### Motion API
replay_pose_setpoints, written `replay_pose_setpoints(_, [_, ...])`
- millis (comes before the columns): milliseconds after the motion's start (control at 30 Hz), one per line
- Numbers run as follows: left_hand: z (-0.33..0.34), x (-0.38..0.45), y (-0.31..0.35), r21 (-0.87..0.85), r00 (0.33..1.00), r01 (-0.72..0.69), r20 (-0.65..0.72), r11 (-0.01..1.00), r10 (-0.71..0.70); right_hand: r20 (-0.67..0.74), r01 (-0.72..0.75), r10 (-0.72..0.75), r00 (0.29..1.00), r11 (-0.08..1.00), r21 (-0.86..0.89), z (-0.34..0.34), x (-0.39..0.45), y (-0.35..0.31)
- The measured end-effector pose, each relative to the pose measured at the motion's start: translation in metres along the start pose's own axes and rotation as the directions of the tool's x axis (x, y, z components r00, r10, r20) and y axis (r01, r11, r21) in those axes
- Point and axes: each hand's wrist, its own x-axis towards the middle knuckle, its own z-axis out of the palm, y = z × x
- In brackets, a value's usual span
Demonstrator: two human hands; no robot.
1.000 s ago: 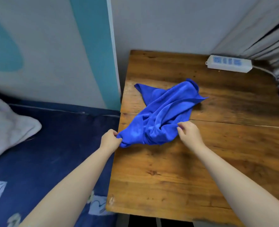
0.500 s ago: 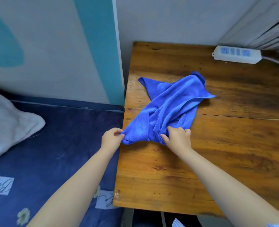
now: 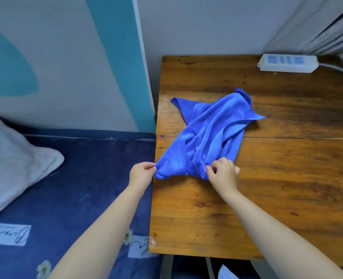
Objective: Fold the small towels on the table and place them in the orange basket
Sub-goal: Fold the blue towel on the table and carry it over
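Note:
A crumpled blue towel (image 3: 211, 133) lies on the left part of the wooden table (image 3: 267, 188). My left hand (image 3: 141, 175) pinches the towel's near left corner at the table's left edge. My right hand (image 3: 224, 174) pinches the bunched near edge of the towel a short way to the right. No orange basket shows in this view.
A white power strip (image 3: 287, 63) with its cable lies at the table's far right corner. Left of the table is a bed with a dark blue sheet (image 3: 76, 188) and a white pillow (image 3: 11, 158). Walls stand close behind.
My right hand slid left along the towel's near edge and now pinches it closer to my left hand. The left hand kept its hold on the corner.

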Motion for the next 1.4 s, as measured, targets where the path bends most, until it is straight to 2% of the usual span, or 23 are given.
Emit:
replay_pose_setpoints(67, [0.0, -0.001, 0.004, 0.024, 0.999, -0.012, -0.035, 1.0, 0.012, -0.037, -0.091, 0.099, 0.994, 0.982, 0.166, -0.012, 0.001, 0.004])
replay_pose_setpoints(233, [0.002, -0.002, 0.008, 0.103, 0.991, 0.016, -0.133, 0.995, -0.002, -0.046, -0.276, 0.31, 0.95, 0.895, 0.349, -0.037, 0.008, 0.024])
replay_pose_setpoints(333, [0.003, -0.003, 0.006, 0.128, 0.987, 0.033, -0.162, 0.991, -0.012, -0.081, -0.306, 0.403, 0.912, 0.797, 0.52, -0.051, 0.009, 0.041])
replay_pose_setpoints(400, [0.002, -0.004, 0.004, 0.137, 0.985, 0.034, -0.172, 0.99, -0.01, -0.085, -0.303, 0.404, 0.911, 0.794, 0.527, -0.063, 0.008, 0.049])
replay_pose_setpoints(567, [-0.005, -0.001, 0.009, 0.11, 0.985, 0.048, -0.17, 0.993, -0.028, -0.052, -0.283, 0.35, 0.935, 0.829, 0.482, -0.093, 0.011, 0.068])
replay_pose_setpoints(733, [-0.007, 0.001, 0.031, 0.01, 0.98, 0.056, -0.191, 0.998, -0.053, -0.021, -0.193, 0.202, 0.979, 0.957, 0.218, -0.128, 0.017, 0.074])
replay_pose_setpoints(867, [-0.005, -0.003, 0.058, -0.079, 0.99, -0.007, -0.143, 0.997, -0.005, -0.121, -0.061, 0.076, 0.99, 0.99, 0.124, -0.167, 0.025, 0.064])
replay_pose_setpoints(933, [-0.007, -0.005, 0.075, -0.097, 0.994, -0.023, -0.111, 0.995, 0.012, -0.125, -0.008, 0.014, 0.992, 0.999, 0.049, -0.186, 0.03, 0.059])
replay_pose_setpoints(1000, [-0.009, -0.005, 0.098, -0.104, 0.999, 0.008, -0.045, 0.995, -0.012, -0.044, -0.01, 0.008, 0.999, 0.998, -0.055, -0.202, 0.041, 0.058])
replay_pose_setpoints(1100, [-0.008, -0.007, 0.143, -0.044, 0.996, 0.051, 0.076, 0.998, -0.048, 0.02, -0.1, 0.104, 0.994, 0.986, -0.131, -0.221, 0.068, 0.052])
replay_pose_setpoints(1167, [-0.006, -0.009, 0.18, -0.015, 0.998, -0.025, 0.05, 1.0, 0.026, -0.046, -0.11, 0.107, 0.993, 0.992, -0.066, -0.235, 0.089, 0.036])
replay_pose_setpoints(1233, [-0.004, -0.012, 0.227, -0.014, 0.981, -0.187, -0.06, 0.982, 0.185, -0.183, -0.056, 0.057, 0.981, 0.998, 0.009, -0.256, 0.111, 0.012])
replay_pose_setpoints(1300, [-0.007, -0.017, 0.276, -0.063, 0.914, -0.362, -0.219, 0.93, 0.341, -0.333, 0.033, -0.026, 0.942, 0.999, 0.017, -0.285, 0.131, -0.015])
replay_pose_setpoints(1400, [-0.016, -0.025, 0.334, -0.162, 0.79, -0.554, -0.41, 0.817, 0.455, -0.492, 0.102, -0.093, 0.866, 0.995, -0.007, -0.329, 0.152, -0.042])
